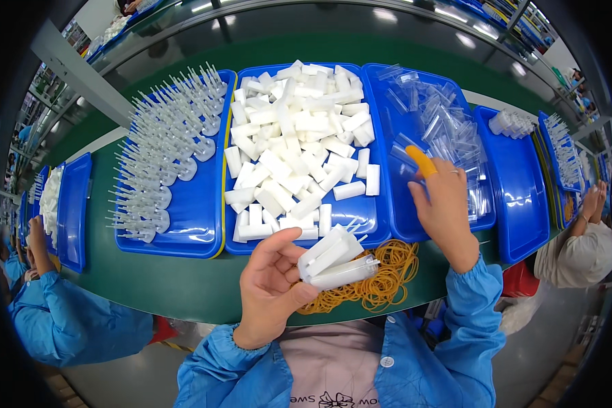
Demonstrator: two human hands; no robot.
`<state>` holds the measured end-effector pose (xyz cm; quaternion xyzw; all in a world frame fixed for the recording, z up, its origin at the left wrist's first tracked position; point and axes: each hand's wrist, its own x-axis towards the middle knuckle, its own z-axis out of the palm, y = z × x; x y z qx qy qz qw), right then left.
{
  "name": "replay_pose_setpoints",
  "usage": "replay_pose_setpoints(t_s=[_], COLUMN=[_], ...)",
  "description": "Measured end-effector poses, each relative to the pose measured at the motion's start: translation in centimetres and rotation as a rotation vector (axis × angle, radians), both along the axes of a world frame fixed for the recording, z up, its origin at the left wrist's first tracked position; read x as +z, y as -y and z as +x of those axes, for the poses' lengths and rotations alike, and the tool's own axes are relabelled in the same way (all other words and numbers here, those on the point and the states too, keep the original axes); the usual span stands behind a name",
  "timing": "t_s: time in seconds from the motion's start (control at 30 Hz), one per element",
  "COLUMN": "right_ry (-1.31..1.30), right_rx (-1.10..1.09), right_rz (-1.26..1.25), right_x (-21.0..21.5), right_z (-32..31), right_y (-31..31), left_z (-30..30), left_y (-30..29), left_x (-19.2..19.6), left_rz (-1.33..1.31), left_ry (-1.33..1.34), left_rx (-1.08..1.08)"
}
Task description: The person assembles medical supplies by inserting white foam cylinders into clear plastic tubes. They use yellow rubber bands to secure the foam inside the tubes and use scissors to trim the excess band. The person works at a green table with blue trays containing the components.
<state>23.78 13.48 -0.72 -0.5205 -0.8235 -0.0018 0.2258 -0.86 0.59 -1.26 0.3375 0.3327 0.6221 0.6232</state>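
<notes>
My left hand grips a bundle of white rectangular sticks, some in clear sleeves, just above a heap of tan rubber bands at the table's near edge. My right hand reaches into a blue tray of clear plastic sleeves; its index finger wears an orange finger cot and touches a sleeve. Whether the fingers pinch one I cannot tell. In the middle, a blue tray is piled with loose white sticks.
A blue tray at the left holds rows of translucent spiked plastic parts. More blue trays stand at the right. Co-workers in blue coats sit at the left and right. The table is green.
</notes>
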Motion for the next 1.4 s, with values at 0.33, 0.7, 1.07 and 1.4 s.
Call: replay_pose_setpoints(t_s=[0.33, 0.7, 1.07, 1.4], right_ry=[-1.408, -1.177, -1.244, -1.078], right_rx=[0.268, 0.115, 0.094, 0.072], right_rz=[-0.554, -0.643, -0.608, -0.619], right_x=[4.9, 4.9, 4.1, 4.1], right_z=[-3.6, -3.6, -4.2, -3.4], right_y=[6.6, 7.6, 7.7, 7.3], left_z=[0.9, 1.2, 1.2, 1.6], left_y=[0.8, 1.0, 1.0, 0.5], left_x=[0.4, 1.3, 1.2, 1.4], left_rz=[0.21, 0.435, 0.517, 0.449], left_ry=[-0.456, -0.85, -1.068, -0.96], left_rx=[0.088, 0.242, 0.113, 0.061])
